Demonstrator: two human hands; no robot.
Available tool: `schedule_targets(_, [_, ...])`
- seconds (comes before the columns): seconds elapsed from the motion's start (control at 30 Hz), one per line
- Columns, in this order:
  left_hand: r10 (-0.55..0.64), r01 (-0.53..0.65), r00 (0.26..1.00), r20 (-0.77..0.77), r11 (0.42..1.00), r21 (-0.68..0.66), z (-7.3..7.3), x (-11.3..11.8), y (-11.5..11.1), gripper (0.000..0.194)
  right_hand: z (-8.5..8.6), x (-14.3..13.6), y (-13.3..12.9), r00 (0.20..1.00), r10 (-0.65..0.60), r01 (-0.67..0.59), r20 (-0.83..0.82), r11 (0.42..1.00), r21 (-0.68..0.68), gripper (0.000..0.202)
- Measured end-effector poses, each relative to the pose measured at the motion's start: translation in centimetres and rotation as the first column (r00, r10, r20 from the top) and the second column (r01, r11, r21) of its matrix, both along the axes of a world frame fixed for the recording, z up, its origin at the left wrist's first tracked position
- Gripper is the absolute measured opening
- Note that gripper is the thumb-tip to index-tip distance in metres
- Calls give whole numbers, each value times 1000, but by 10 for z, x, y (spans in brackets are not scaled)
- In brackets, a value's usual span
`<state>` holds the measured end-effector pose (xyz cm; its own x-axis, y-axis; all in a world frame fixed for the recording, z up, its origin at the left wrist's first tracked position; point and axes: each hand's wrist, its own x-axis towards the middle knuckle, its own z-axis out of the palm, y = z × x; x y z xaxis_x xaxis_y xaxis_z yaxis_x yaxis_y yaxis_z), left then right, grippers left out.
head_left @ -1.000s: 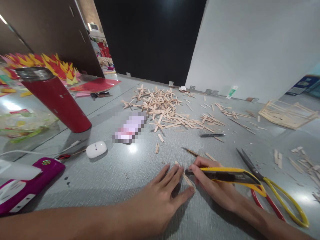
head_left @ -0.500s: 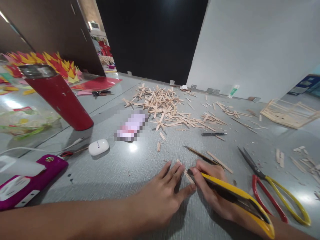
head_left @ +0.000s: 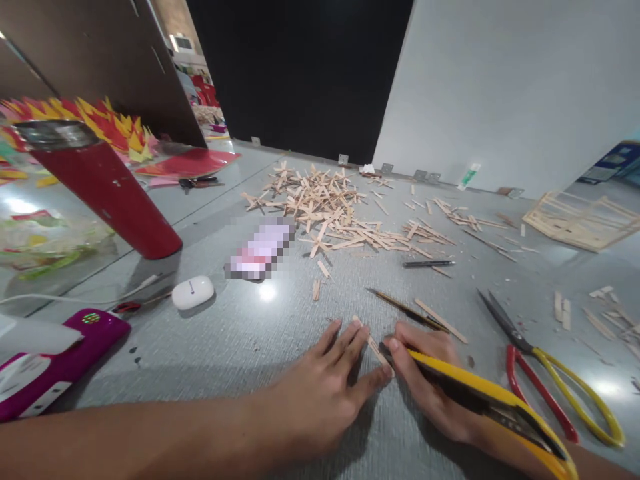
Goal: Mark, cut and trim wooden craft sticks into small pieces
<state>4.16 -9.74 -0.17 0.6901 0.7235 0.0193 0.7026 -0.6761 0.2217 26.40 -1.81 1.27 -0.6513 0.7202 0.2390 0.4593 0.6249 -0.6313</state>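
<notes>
"What sort of place are you in?"

"A craft workspace, by the look of it. My grey work surface carries a heap of thin wooden sticks with loose bits around it. Open scissors lie near the yellow cutter in my right hand."

"Any other handiwork about?"

"A light wooden frame at my far right, and pointed red and yellow paper pieces bunched at my far left."

"A proper workshop, then?"

"I can't tell what building it's in. A black panel and a pale panel back the surface, and I've a purple power strip at my left."
</notes>
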Motion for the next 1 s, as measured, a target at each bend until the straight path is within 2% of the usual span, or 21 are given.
schedule_targets(0.13, [-4,4,1000,6,1000,21,-2,-1,-1,80,4,-1,1,1000,5,-5,8,1000,13,39])
schedule_targets(0.27, [-1,1,1000,11,999,35,-3,-2,-2,78,10,-1,2,999,-46,43,-28,995,-86,45])
schedule_targets(0.37, [-4,4,1000,8,1000,14,-3,-2,-2,91,14,-3,1,997,-62,53,-46,983,-177,46])
schedule_targets(0.47, [-10,10,1000,15,1000,8,-5,-2,-2,99,16,-6,1,999,-47,44,-13,976,-214,46])
schedule_targets(0.6, [-14,14,1000,25,1000,0,-5,-2,-1,104,15,-8,1,997,-73,65,-33,977,-204,46])
schedule_targets(0.8, [1,-1,1000,15,1000,0,-5,-2,-2,95,10,-9,0,996,-92,87,-18,980,-178,44])
schedule_targets(1.0, [10,-10,1000,2,1000,-16,-2,2,-2,97,18,-10,-5,991,-125,119,-43,987,-109,42])
